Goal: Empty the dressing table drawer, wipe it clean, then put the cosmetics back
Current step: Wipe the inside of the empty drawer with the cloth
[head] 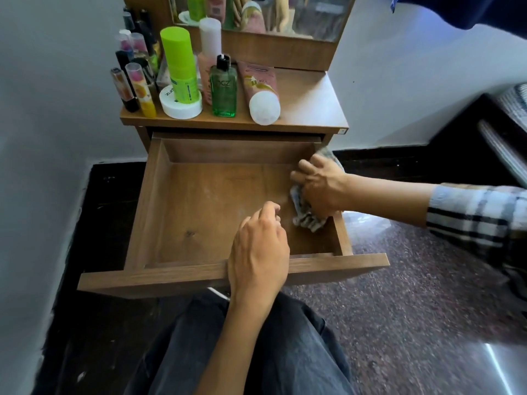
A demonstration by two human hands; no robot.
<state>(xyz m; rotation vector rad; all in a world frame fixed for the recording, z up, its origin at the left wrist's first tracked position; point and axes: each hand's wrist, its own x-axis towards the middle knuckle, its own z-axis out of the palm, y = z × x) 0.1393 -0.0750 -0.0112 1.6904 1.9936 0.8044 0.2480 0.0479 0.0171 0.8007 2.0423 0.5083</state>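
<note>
The dressing table point(308, 95) stands against the wall with its drawer point(199, 212) pulled fully out and holding no items; dust marks show on the drawer floor. The cosmetics point(182, 78), bottles, tubes and a jar, are crowded on the left of the tabletop, one pink tube point(261, 89) lying close to the front edge. Risk noted: a jolt to the extended drawer could roll that tube off the edge or tip the upright bottles. The right hand point(319, 186) is closed around a bunched checked cloth point(306, 215), pressed into the drawer's right side by the wall. The left hand point(258, 249) lies over the drawer front, fingers loosely curled, gripping nothing.
</note>
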